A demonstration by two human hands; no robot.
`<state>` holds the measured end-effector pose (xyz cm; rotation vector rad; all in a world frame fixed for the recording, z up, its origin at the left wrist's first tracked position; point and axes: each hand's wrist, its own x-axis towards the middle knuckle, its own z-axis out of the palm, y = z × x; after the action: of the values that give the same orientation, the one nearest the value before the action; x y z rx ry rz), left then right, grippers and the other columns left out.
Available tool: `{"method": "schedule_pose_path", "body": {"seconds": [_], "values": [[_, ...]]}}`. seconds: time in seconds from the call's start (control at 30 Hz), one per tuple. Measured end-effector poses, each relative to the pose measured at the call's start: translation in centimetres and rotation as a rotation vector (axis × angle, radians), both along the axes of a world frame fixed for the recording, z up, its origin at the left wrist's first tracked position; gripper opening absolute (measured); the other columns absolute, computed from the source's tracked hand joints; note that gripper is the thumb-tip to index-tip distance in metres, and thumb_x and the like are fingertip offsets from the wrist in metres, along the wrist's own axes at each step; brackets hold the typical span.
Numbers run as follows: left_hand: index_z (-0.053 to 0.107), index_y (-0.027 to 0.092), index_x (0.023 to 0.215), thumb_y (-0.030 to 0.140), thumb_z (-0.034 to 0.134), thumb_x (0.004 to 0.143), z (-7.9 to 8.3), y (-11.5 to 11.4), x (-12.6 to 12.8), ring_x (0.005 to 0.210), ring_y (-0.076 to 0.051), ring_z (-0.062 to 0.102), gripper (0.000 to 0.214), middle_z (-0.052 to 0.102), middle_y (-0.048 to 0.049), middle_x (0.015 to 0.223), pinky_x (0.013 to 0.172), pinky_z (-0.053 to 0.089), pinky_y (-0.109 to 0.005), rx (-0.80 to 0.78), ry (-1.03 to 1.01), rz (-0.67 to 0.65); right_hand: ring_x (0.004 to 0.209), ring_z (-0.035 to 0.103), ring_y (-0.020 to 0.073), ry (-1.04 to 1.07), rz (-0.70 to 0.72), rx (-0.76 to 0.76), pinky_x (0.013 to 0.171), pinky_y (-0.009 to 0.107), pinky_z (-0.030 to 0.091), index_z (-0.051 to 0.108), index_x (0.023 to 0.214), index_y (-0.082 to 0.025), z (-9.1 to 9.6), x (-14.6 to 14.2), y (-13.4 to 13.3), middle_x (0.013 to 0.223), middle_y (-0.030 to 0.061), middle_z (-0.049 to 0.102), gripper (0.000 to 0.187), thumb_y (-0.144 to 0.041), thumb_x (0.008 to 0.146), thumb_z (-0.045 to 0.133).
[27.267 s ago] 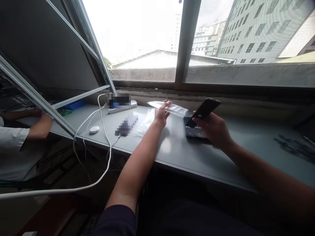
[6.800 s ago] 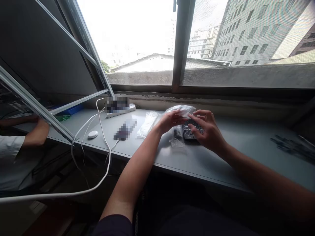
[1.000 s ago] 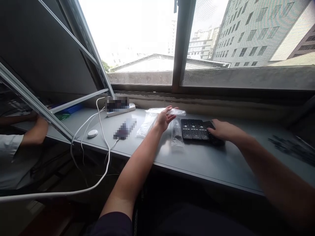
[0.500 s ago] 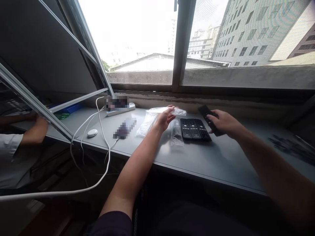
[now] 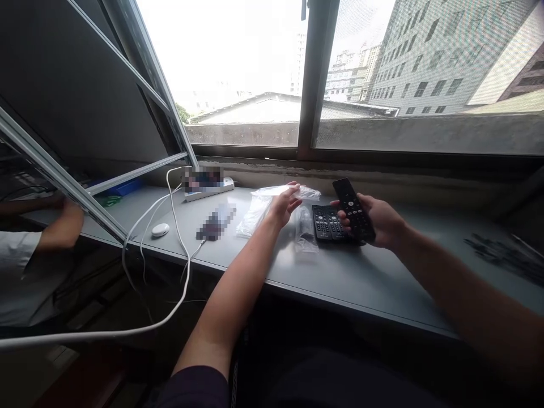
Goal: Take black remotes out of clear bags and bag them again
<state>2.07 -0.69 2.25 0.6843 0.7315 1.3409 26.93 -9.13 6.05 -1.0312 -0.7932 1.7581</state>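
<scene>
I'm watching my left hand point(image 5: 281, 207) just left of the frame's centre. Its thumb and fingers are closed lightly on one end of a clear plastic bag point(image 5: 308, 192), holding it raised a little above the grey table point(image 5: 382, 272) with the rest of the bag reaching right. My right hand point(image 5: 382, 222), just right of centre, is wrapped round the lower end of a black remote point(image 5: 352, 208). The remote is off the table, button face toward me, its top tilted up toward the window. Under it, two more remotes point(image 5: 326, 222) lie flat side by side, and in the picture the held one overlaps the right-hand one. Just left of that pair a bagged remote point(image 5: 303, 231) lies on the table, and further left sits a pile of empty bags point(image 5: 254, 212). Beyond those, toward the left of the frame, are a small dark blurred device point(image 5: 215, 222), a round white puck point(image 5: 160, 229) and a white power strip point(image 5: 210, 190) against the sill. A thick white cable point(image 5: 106, 334) droops off the table edge. At the far left a co-worker's hand point(image 5: 68, 218) rests behind a slanted metal bar.
</scene>
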Motion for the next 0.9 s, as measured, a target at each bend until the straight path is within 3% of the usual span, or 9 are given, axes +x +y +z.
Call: {"method": "schedule_pose_path", "body": {"seconds": [0.1,0.27,0.47,0.57,0.67,0.8,0.9], "values": [[0.081,0.021,0.128,0.018,0.082,0.099,0.0,0.0,0.0,0.085,-0.010,0.074,0.029,0.082,-0.0077,0.122,0.073,0.060,-0.017,-0.001,0.009,0.016,0.061,0.060,0.0220,0.114,0.050,-0.062,0.053,0.035,0.062,0.077,0.126,-0.017,-0.1,-0.2,0.0,0.078,0.0071,0.065,0.038,-0.040,0.114,0.050],[0.080,0.021,0.133,0.018,0.082,0.099,0.1,-0.1,0.0,0.088,-0.011,0.075,0.033,0.083,-0.0086,0.127,0.072,0.060,-0.017,0.006,0.017,0.002,0.059,0.059,0.0203,0.191,0.029,-0.159,0.054,0.034,0.066,0.074,0.130,-0.021,-0.2,-0.1,0.0,0.071,0.0024,0.060,0.033,-0.047,0.112,0.065],[0.079,0.022,0.131,0.017,0.081,0.099,-0.1,0.1,-0.2,0.084,-0.010,0.075,0.033,0.084,-0.0078,0.128,0.068,0.059,-0.015,-0.010,-0.026,0.012,0.080,0.078,0.0259,0.142,0.025,-0.128,0.059,0.034,0.072,0.071,0.136,-0.018,0.3,-1.0,-0.7,0.101,0.0150,0.079,0.036,-0.044,0.117,0.052],[0.079,0.021,0.132,0.017,0.081,0.099,-0.2,0.2,-0.2,0.085,-0.010,0.077,0.033,0.084,-0.0085,0.128,0.069,0.060,-0.014,-0.033,-0.059,0.010,0.065,0.070,0.0201,0.194,0.042,-0.093,0.040,0.025,0.058,0.069,0.135,-0.020,-0.1,-1.6,-1.0,0.104,0.0157,0.079,0.040,-0.047,0.120,0.044],[0.079,0.021,0.131,0.017,0.083,0.099,-0.1,0.2,-0.2,0.079,-0.008,0.074,0.032,0.083,-0.0084,0.125,0.068,0.060,-0.014,-0.047,-0.054,0.015,0.049,0.051,0.0132,0.269,0.103,-0.058,0.032,0.019,0.044,0.069,0.132,-0.021,-0.6,-1.8,-1.1,0.091,0.0094,0.072,0.037,-0.041,0.121,0.039],[0.080,0.021,0.128,0.017,0.082,0.100,0.0,0.1,-0.2,0.076,-0.007,0.072,0.028,0.083,-0.0079,0.125,0.067,0.059,-0.014,-0.043,-0.054,0.018,0.048,0.047,0.0124,0.303,0.167,-0.021,0.035,0.020,0.046,0.072,0.130,-0.019,-0.8,-2.0,-1.4,0.081,0.0042,0.064,0.032,-0.035,0.117,0.047],[0.080,0.020,0.124,0.016,0.078,0.102,0.0,0.1,-0.2,0.078,-0.007,0.073,0.023,0.083,-0.0082,0.128,0.068,0.061,-0.014,-0.038,-0.061,0.011,0.056,0.056,0.0149,0.281,0.080,-0.025,0.040,0.022,0.054,0.074,0.127,-0.019,-0.8,-2.4,-1.7,0.082,0.0043,0.064,0.029,-0.041,0.114,0.062]]}}
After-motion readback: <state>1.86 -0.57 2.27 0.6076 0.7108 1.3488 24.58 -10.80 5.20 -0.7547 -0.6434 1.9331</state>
